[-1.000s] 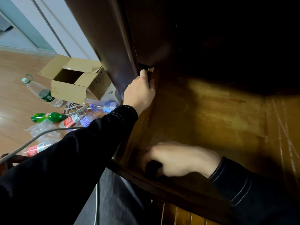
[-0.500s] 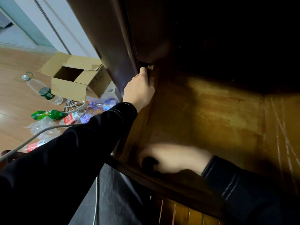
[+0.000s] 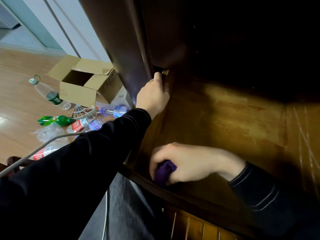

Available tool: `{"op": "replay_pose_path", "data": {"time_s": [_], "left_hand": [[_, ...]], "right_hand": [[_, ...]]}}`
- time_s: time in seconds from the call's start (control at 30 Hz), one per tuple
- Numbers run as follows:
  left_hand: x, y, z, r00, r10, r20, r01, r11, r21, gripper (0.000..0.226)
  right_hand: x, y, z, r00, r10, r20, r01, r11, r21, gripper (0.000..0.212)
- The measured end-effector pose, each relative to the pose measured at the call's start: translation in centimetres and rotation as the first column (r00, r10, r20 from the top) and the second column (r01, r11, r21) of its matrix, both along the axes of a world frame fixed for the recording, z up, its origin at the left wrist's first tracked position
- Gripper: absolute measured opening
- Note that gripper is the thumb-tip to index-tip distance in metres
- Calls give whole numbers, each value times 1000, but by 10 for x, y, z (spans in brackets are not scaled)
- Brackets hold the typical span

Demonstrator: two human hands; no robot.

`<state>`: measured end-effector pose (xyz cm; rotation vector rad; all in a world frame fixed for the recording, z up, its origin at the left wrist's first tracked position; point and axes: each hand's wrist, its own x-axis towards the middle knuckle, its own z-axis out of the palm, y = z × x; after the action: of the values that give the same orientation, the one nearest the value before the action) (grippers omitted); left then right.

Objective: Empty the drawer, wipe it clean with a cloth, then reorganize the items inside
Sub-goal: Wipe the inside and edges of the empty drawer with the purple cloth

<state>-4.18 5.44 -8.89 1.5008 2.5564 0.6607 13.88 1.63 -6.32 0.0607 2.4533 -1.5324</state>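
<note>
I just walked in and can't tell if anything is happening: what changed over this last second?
Little. The right hand, gripping the purple cloth, slid slightly left in the near-left corner of the drawer, then back right. The left hand kept holding the left wall of the drawer. The cardboard box stayed put.

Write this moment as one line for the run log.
step: wipe | right hand: grips purple cloth inside drawer | left hand: holds drawer side
</note>
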Motion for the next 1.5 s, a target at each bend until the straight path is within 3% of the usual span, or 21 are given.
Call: {"op": "replay_pose_path", "data": {"time_s": [0.13, 0.27, 0.4, 0.47, 0.53, 0.6, 0.63, 0.7, 0.8, 0.9, 0.97, 1.07, 1.27, 1.4, 1.5], "left_hand": [[0, 1, -1, 1000, -12, 4, 12, 1000, -5, 25], [0, 1, 1, 1000, -14, 7, 14, 1000, -1, 27], [0, 0, 0, 1000, -14, 11, 14, 1000, -6, 28], [-1, 1, -1, 1000, -12, 16, 12, 1000, 0, 29], [-1, 1, -1, 1000, -6, 23, 6, 1000, 8, 31], [-2, 1, -2, 1000, -5, 24, 5, 1000, 10, 32], [-2, 1, -2, 1000, -6, 26, 6, 1000, 9, 32], [-2, 1, -2, 1000, -9, 29, 8, 1000, 8, 31], [-3, 1, -2, 999, -4, 32, 3, 1000, 9, 27], [-3, 1, -3, 999, -3, 40, 2, 1000, 12, 25], [-3, 0, -3, 999, -5, 46, 5, 1000, 13, 26], [-3, 1, -2, 999, -1, 52, 0, 1000, 13, 26], [-3, 0, -1, 999, -5, 43, 4, 1000, 11, 28], [-2, 0, 1, 999, -8, 43, 7, 1000, 6, 28], [-2, 0, 0, 999, -4, 50, 4, 1000, 12, 29]], "right_hand": [[4, 1, 4, 999, -26, -32, 23, 995, -93, 28], [-10, -8, 0, 991, -88, -99, 80, 993, -81, 25], [3, 5, -6, 1000, -22, -14, 21, 999, -37, 26], [8, 7, -11, 987, -158, -32, 155, 985, -80, 26], [8, 12, -18, 906, -422, -24, 409, 890, -204, 27], [7, 17, -25, 781, -610, 134, 619, 726, -300, 30], [7, 19, -29, 741, -626, 245, 671, 672, -313, 33], [9, 15, -39, 698, -557, 450, 704, 651, -285, 42], [10, -2, -47, 710, -418, 566, 620, 752, -223, 54], [11, -3, -45, 830, -256, 496, 377, 912, -160, 63], [13, 2, -42, 862, -166, 479, 265, 953, -146, 62], [15, 2, -42, 861, -161, 482, 252, 959, -131, 53], [12, 10, -40, 861, -204, 465, 403, 833, -380, 45], [3, -4, -48, 819, -212, 533, 308, 947, -97, 57], [5, 2, -45, 871, -169, 461, 248, 962, -115, 54]]}}
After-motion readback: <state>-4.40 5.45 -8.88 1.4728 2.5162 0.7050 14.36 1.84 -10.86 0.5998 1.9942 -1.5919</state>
